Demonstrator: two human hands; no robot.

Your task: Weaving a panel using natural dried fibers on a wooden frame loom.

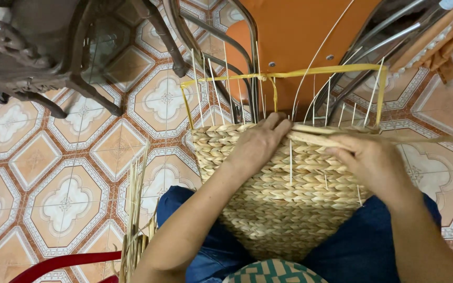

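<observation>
Half-woven basket (289, 194) sits on the person's lap, against blue jeans (363, 246), open end pointing away, toward the orange chair (294, 31). Left hand (258, 147) lies flat on the woven wall, fingertips together at the top edge, pressing the last row. Right hand (373, 162) has fingers curled and clamped on a flat straw strand (315, 137) that runs across the rim toward the left hand (other end trails off frame right). Thin pale stakes (211, 89) stand up from the rim, tied round with a yellow strap (289, 73). Loose bundle of straw (135, 220) stands just left of the knee on the tiled floor (53, 173). Dark wooden chair (38, 47) top left, well apart
</observation>
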